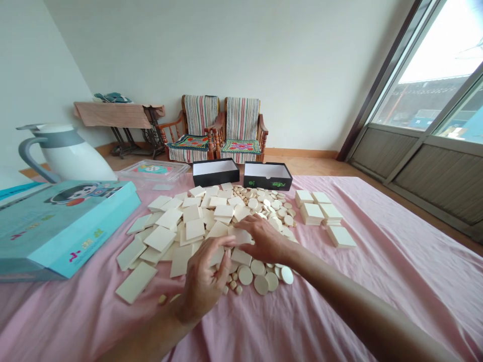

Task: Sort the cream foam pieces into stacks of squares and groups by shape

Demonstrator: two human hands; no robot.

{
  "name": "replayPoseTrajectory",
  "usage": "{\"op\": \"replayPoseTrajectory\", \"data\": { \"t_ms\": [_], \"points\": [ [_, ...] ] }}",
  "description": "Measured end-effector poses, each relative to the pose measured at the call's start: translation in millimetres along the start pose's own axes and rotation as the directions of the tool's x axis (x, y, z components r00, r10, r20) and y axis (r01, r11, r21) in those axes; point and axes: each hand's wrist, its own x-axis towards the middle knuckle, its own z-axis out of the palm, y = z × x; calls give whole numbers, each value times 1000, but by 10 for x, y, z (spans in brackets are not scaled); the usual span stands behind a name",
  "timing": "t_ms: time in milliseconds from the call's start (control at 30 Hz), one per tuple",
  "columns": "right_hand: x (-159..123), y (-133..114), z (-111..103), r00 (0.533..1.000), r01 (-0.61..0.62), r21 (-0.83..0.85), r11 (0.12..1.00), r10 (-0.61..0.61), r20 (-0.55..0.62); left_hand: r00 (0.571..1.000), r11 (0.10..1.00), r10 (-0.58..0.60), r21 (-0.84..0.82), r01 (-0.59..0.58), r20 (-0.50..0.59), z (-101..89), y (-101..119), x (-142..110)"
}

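Note:
A spread heap of pale wooden square tiles [194, 229] lies before me, mixed with round wooden discs [261, 284] and small wooden cubes [238, 290]. My right hand [266, 239] reaches over the heap's near middle, thumb and fingers around the edges of one square tile [241, 235]. Beside it, my left hand [207, 271] is curved with thumb and fingers apart, its fingertips close to that same tile. I see nothing held in the left hand. To the right, several stacks of square tiles [312, 213] stand on the pink cloth [320, 301].
Two black boxes [216, 176] with white insides stand behind the heap, next to a clear plastic box [154, 173]. At left are a turquoise carton [101, 236] and a white-grey jug [75, 156]. Two wooden armchairs [241, 120] and a covered sewing table [116, 114] are against the wall.

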Motion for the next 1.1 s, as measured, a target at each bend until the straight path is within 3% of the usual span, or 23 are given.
{"op": "replayPoseTrajectory", "data": {
  "t_ms": [133,333,533,633,733,800,867,967,1100],
  "points": [
    [-2,-36,70,997,-65,-61,996,67,25,1000,1000,22,7,-22,7,4,10,-17],
    [239,73,-90,951,-292,-95,952,278,-137,1000,1000,11,-14,-11,17,-6,12,-13],
    [541,59,-64,901,-428,-253,868,431,-46,1000,1000,9,-10,-9,21,-7,15,-3],
    [559,71,-86,908,-418,-265,869,409,-91,1000,1000,10,-7,-10,8,-13,19,3],
    [528,163,-201,953,-301,-256,918,284,-104,1000,1000,4,-12,-3,8,-23,21,9],
    [515,249,-277,981,-188,-239,952,192,-9,1000,1000,-5,-15,5,12,-26,19,9],
    [524,323,-314,981,-113,-208,972,142,132,1000,1000,-9,-15,9,12,-25,15,6],
    [577,378,-302,955,-91,-171,981,134,263,1000,1000,-8,-19,8,9,-22,8,2],
    [694,384,-268,934,-94,-172,981,147,325,1000,1000,-13,-19,13,10,-29,12,9]
  ]
}}
